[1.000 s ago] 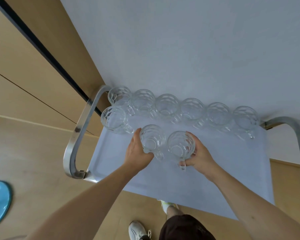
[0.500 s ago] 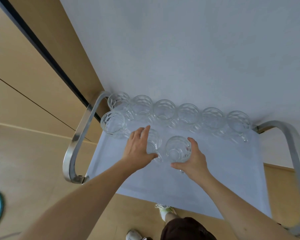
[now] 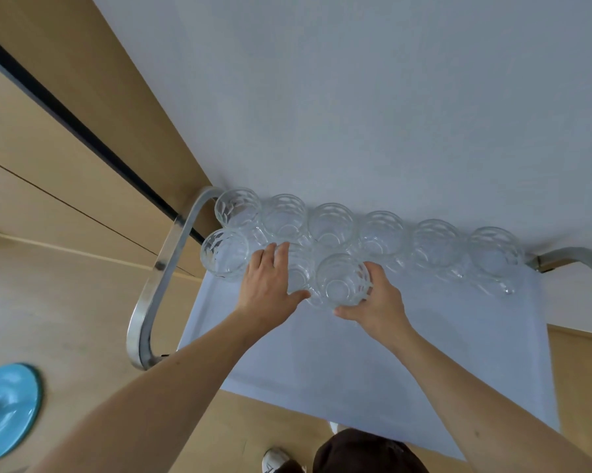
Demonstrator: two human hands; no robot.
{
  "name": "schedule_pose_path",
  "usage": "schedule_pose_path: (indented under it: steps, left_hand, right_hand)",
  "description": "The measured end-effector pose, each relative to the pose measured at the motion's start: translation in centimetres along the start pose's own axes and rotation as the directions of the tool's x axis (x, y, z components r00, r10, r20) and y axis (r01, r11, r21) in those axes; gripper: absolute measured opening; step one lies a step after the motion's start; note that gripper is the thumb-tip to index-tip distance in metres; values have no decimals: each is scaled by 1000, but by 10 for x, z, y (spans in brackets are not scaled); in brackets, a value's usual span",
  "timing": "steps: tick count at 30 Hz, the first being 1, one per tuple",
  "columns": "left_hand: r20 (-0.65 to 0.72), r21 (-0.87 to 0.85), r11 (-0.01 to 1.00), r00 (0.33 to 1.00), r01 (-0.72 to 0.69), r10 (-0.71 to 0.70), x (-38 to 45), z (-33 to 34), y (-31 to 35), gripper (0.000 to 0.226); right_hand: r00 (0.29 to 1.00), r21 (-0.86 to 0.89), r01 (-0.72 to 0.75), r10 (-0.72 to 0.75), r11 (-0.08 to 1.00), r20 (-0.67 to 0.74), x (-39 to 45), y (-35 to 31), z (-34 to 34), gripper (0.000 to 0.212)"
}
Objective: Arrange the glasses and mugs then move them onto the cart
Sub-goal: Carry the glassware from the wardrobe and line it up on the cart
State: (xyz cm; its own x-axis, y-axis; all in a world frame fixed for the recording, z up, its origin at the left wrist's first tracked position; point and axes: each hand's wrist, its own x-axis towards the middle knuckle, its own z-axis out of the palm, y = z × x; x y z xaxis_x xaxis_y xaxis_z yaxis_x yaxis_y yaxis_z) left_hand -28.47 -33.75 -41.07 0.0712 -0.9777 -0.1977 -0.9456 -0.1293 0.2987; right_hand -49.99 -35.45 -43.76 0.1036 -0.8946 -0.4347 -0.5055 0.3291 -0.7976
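Observation:
Several clear faceted glass mugs (image 3: 383, 237) stand in a row along the far edge of the cart top (image 3: 390, 353). Another glass (image 3: 224, 256) stands just in front of the row's left end. My left hand (image 3: 270, 288) wraps round a mug (image 3: 301, 273) that it mostly hides, to the right of that glass. My right hand (image 3: 378, 302) grips a second mug (image 3: 342, 279) from its near right side. The two held mugs touch each other and sit close behind the back row.
Curved metal handles rise at the cart's left end (image 3: 154, 291) and right end (image 3: 588, 261). A pale surface (image 3: 356, 97) lies beyond the cart's far edge. A blue round object (image 3: 4, 407) lies on the wooden floor at left. My shoe (image 3: 274, 462) shows below.
Both hands have slid the two mugs away from me and slightly left, up against the back row and beside the left front glass.

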Motion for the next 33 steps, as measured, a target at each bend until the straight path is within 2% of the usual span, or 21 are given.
schedule_pose_path:
  steps: [5, 8, 11, 17, 22, 29, 33]
  left_hand:
    - [9, 0, 999, 999, 50, -50, 4, -1, -1, 102]
    - [28, 41, 997, 997, 64, -65, 6, -3, -3, 102]
    - [36, 52, 997, 997, 60, -62, 6, -2, -2, 101]
    - [48, 14, 998, 997, 54, -55, 1, -9, -5, 103]
    - [-38, 0, 1000, 999, -14, 14, -17, -41, -14, 95]
    - [-213, -23, 993, 971, -118, 110, -49, -103, -17, 76]
    - [-296, -58, 983, 944, -173, 149, -73, -136, -9, 72]
  right_hand:
    - [1000, 3, 31, -31, 1000, -5, 9, -8, 2, 97]
    - [1000, 16, 2, -2, 1000, -21, 10, -7, 5, 105]
    - [1000, 22, -4, 5, 1000, -26, 6, -5, 5, 100]
    - [999, -82, 26, -25, 996, 20, -5, -16, 0, 100]
    - [999, -185, 38, -41, 982, -13, -29, -36, -10, 113]
    - [981, -288, 145, -175, 946, -81, -83, -90, -21, 105]
    - [949, -345, 197, -267, 918, -167, -129, -121, -26, 102]
